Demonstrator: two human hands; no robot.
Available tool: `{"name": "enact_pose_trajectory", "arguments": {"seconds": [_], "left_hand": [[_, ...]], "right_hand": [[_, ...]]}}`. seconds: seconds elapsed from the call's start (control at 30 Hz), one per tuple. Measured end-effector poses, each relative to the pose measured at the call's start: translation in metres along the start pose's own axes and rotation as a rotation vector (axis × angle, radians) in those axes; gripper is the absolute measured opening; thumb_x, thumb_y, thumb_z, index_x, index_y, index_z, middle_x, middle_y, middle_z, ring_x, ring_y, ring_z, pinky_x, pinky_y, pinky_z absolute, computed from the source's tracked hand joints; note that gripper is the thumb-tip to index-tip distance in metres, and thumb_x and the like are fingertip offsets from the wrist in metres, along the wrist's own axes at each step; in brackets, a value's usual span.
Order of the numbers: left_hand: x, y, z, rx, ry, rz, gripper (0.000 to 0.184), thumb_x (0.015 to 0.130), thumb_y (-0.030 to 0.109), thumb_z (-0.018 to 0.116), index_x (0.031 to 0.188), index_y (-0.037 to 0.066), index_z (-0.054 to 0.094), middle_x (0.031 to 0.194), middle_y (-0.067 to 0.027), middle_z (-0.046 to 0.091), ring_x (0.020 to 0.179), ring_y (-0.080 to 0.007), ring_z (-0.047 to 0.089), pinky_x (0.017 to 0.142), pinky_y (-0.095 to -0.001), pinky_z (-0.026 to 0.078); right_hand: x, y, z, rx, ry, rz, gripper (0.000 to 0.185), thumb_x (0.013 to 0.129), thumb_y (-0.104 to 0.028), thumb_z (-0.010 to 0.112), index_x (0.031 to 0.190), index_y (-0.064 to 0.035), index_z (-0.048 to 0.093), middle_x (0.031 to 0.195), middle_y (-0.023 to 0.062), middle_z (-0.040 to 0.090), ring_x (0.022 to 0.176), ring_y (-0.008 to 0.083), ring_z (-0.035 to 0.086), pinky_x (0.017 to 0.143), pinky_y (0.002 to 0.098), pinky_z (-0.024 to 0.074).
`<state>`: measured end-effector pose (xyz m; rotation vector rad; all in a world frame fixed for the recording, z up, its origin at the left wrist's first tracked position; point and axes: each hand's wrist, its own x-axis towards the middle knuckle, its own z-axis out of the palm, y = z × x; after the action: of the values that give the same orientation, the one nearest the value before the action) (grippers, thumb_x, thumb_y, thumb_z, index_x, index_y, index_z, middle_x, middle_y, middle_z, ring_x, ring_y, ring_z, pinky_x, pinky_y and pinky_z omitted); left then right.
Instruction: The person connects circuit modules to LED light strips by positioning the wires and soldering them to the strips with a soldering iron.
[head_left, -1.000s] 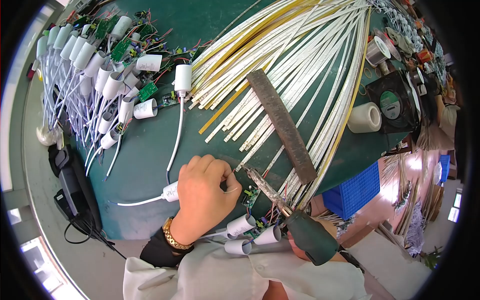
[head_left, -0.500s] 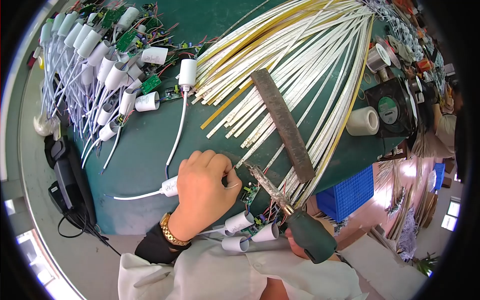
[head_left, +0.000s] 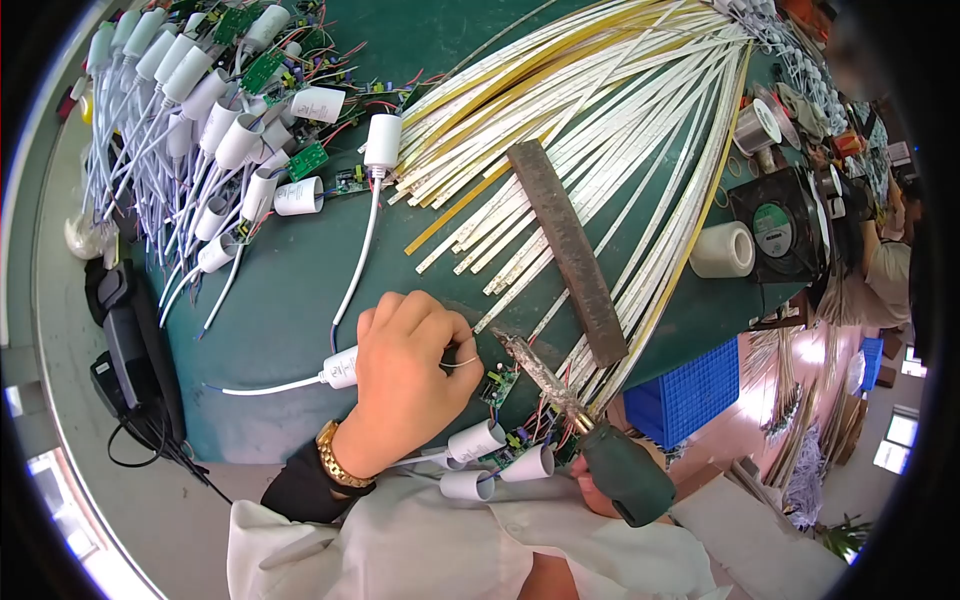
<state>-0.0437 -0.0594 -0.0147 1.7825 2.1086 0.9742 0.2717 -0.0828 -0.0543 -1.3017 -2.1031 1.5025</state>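
My left hand (head_left: 412,375) is closed in a pinch near the table's front edge, with a thin light wire showing at its fingertips; the other end is hidden. A white cylinder with a cable (head_left: 341,367) lies against its left side. My right hand (head_left: 597,488), mostly hidden, is wrapped round the dark green handle of a soldering iron (head_left: 628,474). The iron's worn metal tip points up and left, close to the end of a white LED strip (head_left: 500,309) and just right of my left fingers. A small green circuit board (head_left: 498,384) lies below the tip.
A rusty metal bar (head_left: 568,252) lies across many white and yellow strips. White cylinders with cables (head_left: 237,140) are heaped at the upper left. At the right are a white roll (head_left: 722,250), a black fan (head_left: 778,228), a solder spool (head_left: 757,126) and a blue crate (head_left: 684,395).
The view has shifted slightly. The iron's tip has drawn back a little from the strip's end. Both hands keep nearly the same pose.
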Motion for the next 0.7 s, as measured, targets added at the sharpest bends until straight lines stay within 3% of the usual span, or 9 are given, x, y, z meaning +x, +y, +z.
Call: {"name": "enact_pose_trajectory", "arguments": {"seconds": [0.07, 0.4, 0.5, 0.6, 0.7], "left_hand": [[0.0, -0.001, 0.0, -0.028, -0.025, 0.014, 0.019, 0.065, -0.001, 0.072, 0.077, 0.009, 0.061, 0.079, -0.0033, 0.053, 0.076, -0.025, 0.049, 0.07, -0.0367, 0.037], [0.001, 0.0, 0.002, 0.036, -0.017, 0.0, 0.018, 0.066, 0.0, 0.072, 0.077, 0.008, 0.06, 0.08, -0.0037, 0.053, 0.076, -0.0253, 0.05, 0.071, -0.0371, 0.036], [0.002, 0.0, 0.0, 0.015, -0.028, 0.008, 0.018, 0.066, 0.0, 0.071, 0.077, 0.008, 0.059, 0.079, -0.0036, 0.052, 0.076, -0.025, 0.05, 0.071, -0.0368, 0.036], [0.002, 0.0, 0.0, -0.018, -0.032, 0.024, 0.018, 0.066, 0.0, 0.071, 0.076, 0.009, 0.059, 0.079, -0.0033, 0.052, 0.076, -0.0247, 0.049, 0.072, -0.0364, 0.035], [0.003, -0.001, 0.0, -0.027, -0.033, 0.031, 0.018, 0.065, 0.0, 0.07, 0.076, 0.009, 0.059, 0.079, -0.0033, 0.052, 0.076, -0.0244, 0.049, 0.072, -0.0362, 0.035]], "right_hand": [[0.008, -0.009, -0.006, -0.092, -0.036, -0.16, 0.037, 0.068, -0.02, 0.079, 0.103, -0.0139, 0.07, 0.082, 0.0041, 0.068, 0.066, 0.028, 0.065, 0.063, 0.0358, 0.0537], [0.013, -0.011, -0.004, -0.281, -0.04, -0.215, 0.036, 0.068, -0.018, 0.078, 0.102, -0.0119, 0.069, 0.087, 0.0066, 0.069, 0.072, 0.027, 0.066, 0.063, 0.0346, 0.0531], [0.003, 0.015, 0.007, -0.167, 0.04, -0.255, 0.034, 0.068, -0.017, 0.077, 0.101, -0.0108, 0.069, 0.087, 0.0075, 0.068, 0.071, 0.0266, 0.065, 0.062, 0.0345, 0.0527], [-0.001, 0.021, 0.012, -0.027, 0.076, -0.121, 0.035, 0.067, -0.017, 0.077, 0.101, -0.0109, 0.07, 0.086, 0.0076, 0.069, 0.071, 0.0265, 0.066, 0.062, 0.0342, 0.0529], [0.01, -0.007, 0.0, -0.265, 0.025, -0.216, 0.038, 0.066, -0.016, 0.078, 0.103, -0.0106, 0.071, 0.086, 0.0072, 0.069, 0.071, 0.0263, 0.067, 0.062, 0.034, 0.0535]]}}
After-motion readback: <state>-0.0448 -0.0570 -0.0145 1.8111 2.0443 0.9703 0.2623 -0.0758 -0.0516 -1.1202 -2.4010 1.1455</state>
